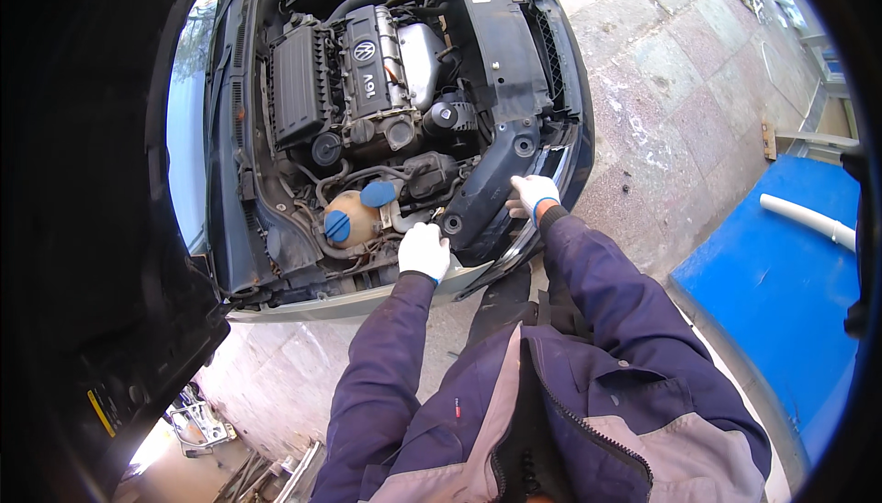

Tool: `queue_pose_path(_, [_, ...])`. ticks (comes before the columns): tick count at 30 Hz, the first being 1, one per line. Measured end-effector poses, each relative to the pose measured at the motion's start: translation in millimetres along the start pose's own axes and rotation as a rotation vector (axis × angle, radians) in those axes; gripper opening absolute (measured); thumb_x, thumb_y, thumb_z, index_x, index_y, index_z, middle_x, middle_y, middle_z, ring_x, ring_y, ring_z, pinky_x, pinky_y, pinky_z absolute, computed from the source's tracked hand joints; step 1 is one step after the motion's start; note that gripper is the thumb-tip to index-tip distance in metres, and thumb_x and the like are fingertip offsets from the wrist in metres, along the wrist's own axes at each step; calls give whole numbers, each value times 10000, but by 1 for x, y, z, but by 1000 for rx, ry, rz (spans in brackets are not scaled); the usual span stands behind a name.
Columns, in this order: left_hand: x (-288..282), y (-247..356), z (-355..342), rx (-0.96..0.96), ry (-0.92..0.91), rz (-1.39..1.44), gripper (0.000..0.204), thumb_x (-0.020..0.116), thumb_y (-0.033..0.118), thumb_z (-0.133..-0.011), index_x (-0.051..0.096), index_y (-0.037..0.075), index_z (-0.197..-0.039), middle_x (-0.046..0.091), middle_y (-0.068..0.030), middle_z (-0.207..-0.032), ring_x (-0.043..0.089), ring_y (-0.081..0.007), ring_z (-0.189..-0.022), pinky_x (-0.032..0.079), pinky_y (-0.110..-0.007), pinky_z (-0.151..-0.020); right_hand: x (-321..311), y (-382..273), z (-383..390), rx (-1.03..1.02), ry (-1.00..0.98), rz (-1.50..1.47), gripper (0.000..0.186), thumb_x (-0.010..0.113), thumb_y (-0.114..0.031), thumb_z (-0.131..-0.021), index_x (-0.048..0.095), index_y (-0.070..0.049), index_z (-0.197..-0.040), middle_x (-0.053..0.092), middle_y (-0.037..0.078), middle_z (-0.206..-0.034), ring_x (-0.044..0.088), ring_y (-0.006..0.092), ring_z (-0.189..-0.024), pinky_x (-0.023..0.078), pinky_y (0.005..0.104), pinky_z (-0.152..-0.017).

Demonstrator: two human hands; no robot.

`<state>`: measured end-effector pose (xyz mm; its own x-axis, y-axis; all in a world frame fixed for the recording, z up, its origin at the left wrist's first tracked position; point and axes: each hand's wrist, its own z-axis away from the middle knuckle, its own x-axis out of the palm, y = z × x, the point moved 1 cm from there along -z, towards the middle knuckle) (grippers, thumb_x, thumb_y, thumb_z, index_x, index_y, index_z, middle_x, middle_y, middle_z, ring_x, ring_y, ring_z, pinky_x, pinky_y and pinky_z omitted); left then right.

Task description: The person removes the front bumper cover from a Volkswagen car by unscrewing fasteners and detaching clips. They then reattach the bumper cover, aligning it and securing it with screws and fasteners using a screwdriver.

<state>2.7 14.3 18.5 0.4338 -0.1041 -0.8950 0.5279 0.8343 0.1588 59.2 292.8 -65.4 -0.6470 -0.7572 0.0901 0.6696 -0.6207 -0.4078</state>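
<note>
Black plastic front panel [487, 195] lies at the front of the open engine bay, long axis running from the near corner away along the car's nose. Left hand [424, 250], white-gloved, rests loosely curled on its near end by the coolant tank [354, 218]. Right hand [533, 196] grips the outer edge, fingers wrapped over it, further along.

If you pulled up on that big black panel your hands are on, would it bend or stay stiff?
The black front panel looks like moulded plastic, so probably light for its size and a bit bendy. It is long, so its ends might sag. The left hand and right hand, both gloved, rest on it, which should help against slipping.
</note>
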Motion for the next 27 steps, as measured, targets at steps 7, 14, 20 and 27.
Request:
queue_pose_path(7, [4, -2, -4, 17, -21, 17, 122, 656, 136, -957, 707, 59, -1038, 705, -202, -1024, 720, -405, -1018, 577, -523, -902, -1, 0, -3, 18, -2, -15, 440, 690, -265, -1090, 598, 23, -1410, 693, 234, -1296, 812, 379, -940, 671, 438, -616])
queue_pose_path(14, [12, -2, 2, -185, 34, 115, 138, 728, 192, -960, 702, 60, -992, 688, -202, -1040, 705, -396, -1032, 576, -510, -907, -1, 0, 0, -12, 0, -16, 378, 675, -274, -1104, 634, 28, -1326, 723, 210, -1156, 814, 369, -895, 676, 433, -618])
queue_pose_path(20, [15, -6, 1, 80, 58, 2, 176, 751, 220, -954, 701, 58, -1000, 701, -201, -1028, 711, -410, -1013, 574, -523, -900, -1, -2, 2, -17, -7, -13, 367, 677, -268, -1100, 640, 27, -1314, 731, 200, -1132, 818, 352, -865, 680, 430, -621])
queue_pose_path(27, [16, 1, 4, -220, 71, 187, 99, 708, 161, -952, 708, 63, -963, 714, -215, -1013, 714, -410, -993, 568, -538, -878, -3, -1, 0, -8, -21, -4, 404, 683, -270, -1099, 624, 31, -1362, 720, 218, -1235, 816, 361, -909, 686, 431, -646])
